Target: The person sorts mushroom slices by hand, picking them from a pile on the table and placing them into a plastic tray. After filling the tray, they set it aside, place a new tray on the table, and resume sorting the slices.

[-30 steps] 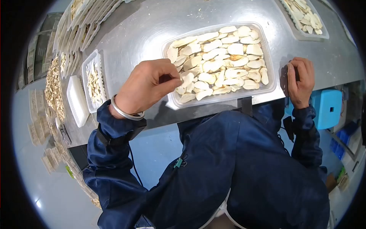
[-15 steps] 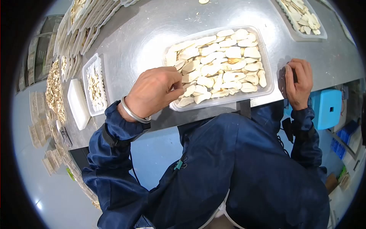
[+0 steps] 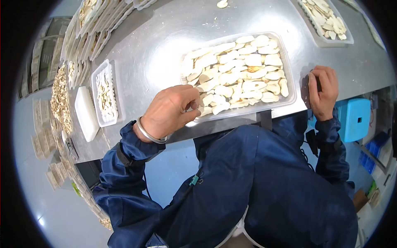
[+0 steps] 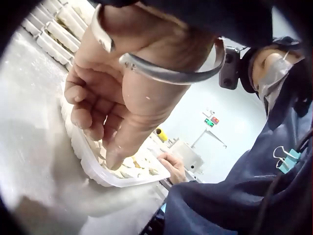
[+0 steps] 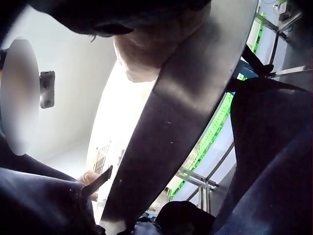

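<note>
A clear plastic tray [image 3: 294,89] on the metal table holds overlapping rows of pale flat slices [image 3: 244,68] that look like mushroom. My left hand [image 3: 170,110], with a metal bangle at the wrist, is bent over the tray's near left corner. Its thumb [image 4: 116,155] reaches down among the slices in the left wrist view, and the other fingers are curled. Whether a slice is pinched there I cannot tell. Right of the tray my right hand [image 3: 324,91] rests at the table edge, fingers loosely curled and holding nothing. In the right wrist view its fingers are mostly hidden.
Left of the main tray lie a white tray of small pieces [image 3: 106,93] and an upturned white tray [image 3: 86,113]. Stacked trays [image 3: 89,35] stand far left. Another tray of slices [image 3: 324,20] sits far right, a lone slice [image 3: 222,4] at the back. A blue container [image 3: 355,120] is below.
My left hand has moved down and slightly right, from above the tray's left side to its near left corner. My right hand has stayed in place at the table edge.
</note>
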Demonstrator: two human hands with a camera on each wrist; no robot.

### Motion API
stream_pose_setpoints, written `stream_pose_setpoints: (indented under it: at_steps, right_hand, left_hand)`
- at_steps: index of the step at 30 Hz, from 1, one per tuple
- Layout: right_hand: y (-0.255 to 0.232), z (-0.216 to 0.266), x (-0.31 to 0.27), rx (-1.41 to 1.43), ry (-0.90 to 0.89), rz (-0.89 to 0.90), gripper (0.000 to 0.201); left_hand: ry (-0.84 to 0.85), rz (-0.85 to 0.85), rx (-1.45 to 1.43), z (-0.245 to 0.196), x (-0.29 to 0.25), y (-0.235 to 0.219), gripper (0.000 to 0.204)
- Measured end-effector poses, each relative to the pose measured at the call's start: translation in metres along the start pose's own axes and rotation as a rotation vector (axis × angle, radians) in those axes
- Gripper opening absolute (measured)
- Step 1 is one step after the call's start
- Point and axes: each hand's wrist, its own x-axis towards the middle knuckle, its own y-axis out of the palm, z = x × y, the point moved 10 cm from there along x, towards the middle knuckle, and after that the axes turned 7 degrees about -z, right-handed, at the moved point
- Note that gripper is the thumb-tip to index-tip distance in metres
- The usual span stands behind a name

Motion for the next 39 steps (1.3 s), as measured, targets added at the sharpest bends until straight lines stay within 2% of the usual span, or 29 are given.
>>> stream_pose_setpoints:
  at_steps: [5, 8, 12, 18, 21, 22, 23, 24, 26, 27, 29, 31, 32, 35, 38, 39]
  right_hand:
    - [-0.003, -0.001, 0.000, 0.010, 0.010, -0.005, 0.005]
    - [-0.005, -0.001, -0.001, 0.012, 0.020, -0.002, 0.005]
    - [-0.006, -0.001, 0.000, 0.014, 0.019, -0.006, 0.005]
    - [-0.007, 0.001, 0.001, 0.018, 0.014, -0.011, 0.006]
    - [-0.007, 0.001, 0.001, 0.023, 0.016, -0.016, 0.006]
    - [-0.008, 0.001, 0.001, 0.025, 0.013, -0.017, 0.006]
    - [-0.008, 0.002, 0.001, 0.029, 0.009, -0.019, 0.006]
    - [-0.008, 0.003, 0.002, 0.027, 0.008, -0.021, 0.006]
    - [-0.008, 0.003, 0.003, 0.024, 0.012, -0.028, 0.007]
    - [-0.008, 0.003, 0.003, 0.031, 0.013, -0.032, 0.007]
    - [-0.009, 0.004, 0.004, 0.031, 0.024, -0.043, 0.007]
    - [-0.010, 0.002, 0.003, 0.019, 0.036, -0.032, 0.008]
    - [-0.008, 0.001, 0.003, 0.017, 0.043, -0.023, 0.008]
    - [-0.007, 0.001, 0.001, -0.012, 0.030, -0.024, 0.009]
    - [-0.006, 0.001, 0.002, -0.013, 0.021, -0.022, 0.009]
    - [-0.006, 0.002, 0.002, -0.007, 0.018, -0.022, 0.009]
  left_hand:
    - [0.016, -0.026, 0.007, 0.000, 0.003, -0.005, 0.022]
    - [0.063, 0.040, -0.013, -0.006, 0.003, -0.001, 0.024]
    - [0.017, 0.098, -0.002, -0.001, 0.003, 0.005, 0.025]
    - [0.056, 0.082, 0.059, -0.004, 0.004, 0.006, 0.024]
    - [0.148, 0.034, 0.088, -0.015, 0.015, -0.016, 0.023]
    - [0.094, -0.028, 0.073, -0.014, 0.023, -0.035, 0.020]
    - [0.087, -0.140, 0.023, -0.002, 0.036, -0.053, 0.017]
    - [0.060, -0.278, 0.160, -0.004, 0.054, -0.082, 0.011]
    - [0.211, -0.546, 0.241, 0.010, 0.090, -0.121, 0.015]
    - [0.260, -0.595, 0.228, 0.022, 0.112, -0.130, 0.020]
    - [0.151, -0.566, 0.262, 0.049, 0.159, -0.132, 0.025]
    - [0.296, -0.626, 0.431, 0.066, 0.198, -0.129, 0.027]
    - [0.364, -0.653, 0.515, 0.061, 0.206, -0.124, 0.029]
    - [0.402, -0.624, 0.649, 0.063, 0.223, -0.106, 0.031]
    - [0.347, -0.561, 0.717, 0.069, 0.228, -0.100, 0.031]
    - [0.394, -0.576, 0.731, 0.071, 0.229, -0.101, 0.022]
